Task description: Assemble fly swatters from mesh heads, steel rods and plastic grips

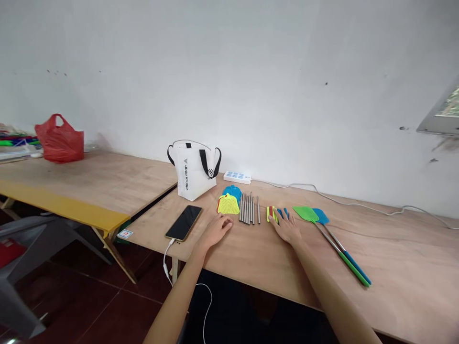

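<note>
My left hand (215, 231) rests on the table, its fingers loosely bent with nothing seen in them. Just beyond it lie fly swatter heads, a yellow one (228, 204) in front of a blue one (233, 192), with a red edge showing. Several metal tubes (246, 209) stand in a row between my hands. My right hand (288, 230) lies with fingers spread over short coloured handles, yellow and red (271, 213) and blue (282, 212), partly covering them. To its right are two assembled fly swatters, a green one (304, 213) and a blue one (322, 216).
A black phone (184, 223) on a white cable lies at left. Behind it stands a white bag (195, 174) with black straps. A power strip (237, 177) sits against the wall, its cord running right. Another table (107, 177) at left holds a red plastic bag (61, 141).
</note>
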A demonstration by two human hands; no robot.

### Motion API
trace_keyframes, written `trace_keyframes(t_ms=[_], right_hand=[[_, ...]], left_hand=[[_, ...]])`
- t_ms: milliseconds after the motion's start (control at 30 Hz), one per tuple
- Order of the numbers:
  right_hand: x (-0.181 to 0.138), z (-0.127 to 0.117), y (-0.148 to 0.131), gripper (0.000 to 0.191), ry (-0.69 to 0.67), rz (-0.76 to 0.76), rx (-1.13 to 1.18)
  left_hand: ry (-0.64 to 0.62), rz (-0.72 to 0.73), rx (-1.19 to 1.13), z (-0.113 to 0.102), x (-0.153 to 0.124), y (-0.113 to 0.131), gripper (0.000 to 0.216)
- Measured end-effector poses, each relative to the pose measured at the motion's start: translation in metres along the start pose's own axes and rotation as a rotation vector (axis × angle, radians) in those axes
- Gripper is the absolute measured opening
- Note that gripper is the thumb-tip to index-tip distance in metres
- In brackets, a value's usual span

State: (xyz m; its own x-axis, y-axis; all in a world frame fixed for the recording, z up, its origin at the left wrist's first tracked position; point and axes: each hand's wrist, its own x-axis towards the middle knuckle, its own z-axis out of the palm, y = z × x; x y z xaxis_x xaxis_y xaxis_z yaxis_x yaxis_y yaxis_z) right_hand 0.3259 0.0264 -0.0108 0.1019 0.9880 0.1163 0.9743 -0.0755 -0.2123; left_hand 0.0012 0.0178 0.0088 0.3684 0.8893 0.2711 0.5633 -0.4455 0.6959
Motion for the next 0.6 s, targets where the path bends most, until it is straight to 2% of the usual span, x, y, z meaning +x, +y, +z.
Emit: trace_keyframes(t_ms=[267,600], right_hand=[[0.007,0.004,-0.030,0.072,-0.019,-0.019,-0.065],[0.005,0.000,-0.034,0.070,0.026,-0.039,-0.122]], left_hand=[[-0.010,0.024,0.033,0.001,0.001,0.000,0.028],[-0.011,0.027,0.024,0.001,0.001,-0.003,0.027]])
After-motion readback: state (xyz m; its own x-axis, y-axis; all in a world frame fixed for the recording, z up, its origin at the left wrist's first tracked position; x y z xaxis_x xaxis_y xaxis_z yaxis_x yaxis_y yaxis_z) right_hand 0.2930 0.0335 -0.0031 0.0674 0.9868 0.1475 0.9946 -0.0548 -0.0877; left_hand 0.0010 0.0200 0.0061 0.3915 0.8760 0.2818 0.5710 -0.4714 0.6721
